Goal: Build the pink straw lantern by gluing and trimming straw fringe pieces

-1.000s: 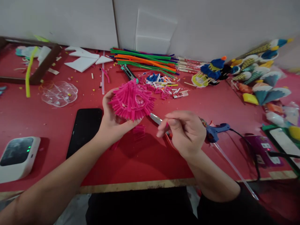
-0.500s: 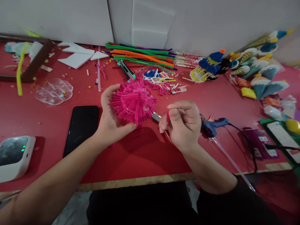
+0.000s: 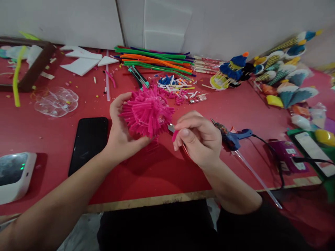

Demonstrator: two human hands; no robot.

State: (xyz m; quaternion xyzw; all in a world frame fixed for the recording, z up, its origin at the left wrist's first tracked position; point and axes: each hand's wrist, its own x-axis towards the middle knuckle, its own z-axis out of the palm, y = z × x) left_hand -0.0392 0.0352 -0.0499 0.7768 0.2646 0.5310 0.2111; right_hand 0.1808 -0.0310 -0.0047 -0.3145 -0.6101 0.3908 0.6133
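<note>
My left hand (image 3: 121,129) grips the left side and underside of a ball (image 3: 149,113) bristling with short pink pipe-cleaner pieces. Clear patches show between some of the bristles. Just right of the ball, my right hand (image 3: 197,139) pinches one short pink pipe-cleaner piece (image 3: 175,135) between thumb and fingers. A tool with a metal blade-like end (image 3: 171,127) and a red handle lies under that hand, mostly hidden. Behind the ball, a heap of cut pink pieces (image 3: 179,96) rests on the red table (image 3: 146,177).
A hot glue gun (image 3: 231,136) with a clear stick lies right of my right hand. A black phone (image 3: 89,144) is left of my left forearm. Behind stand long pipe cleaners (image 3: 157,61), a cutter knife (image 3: 138,76) and a lighter (image 3: 197,98). A white device (image 3: 17,176) sits front left.
My right hand has moved slightly left with the pink pipe-cleaner piece, closer to the ball. The piece now shows more clearly at the fingertips. My left hand still holds the ball.
</note>
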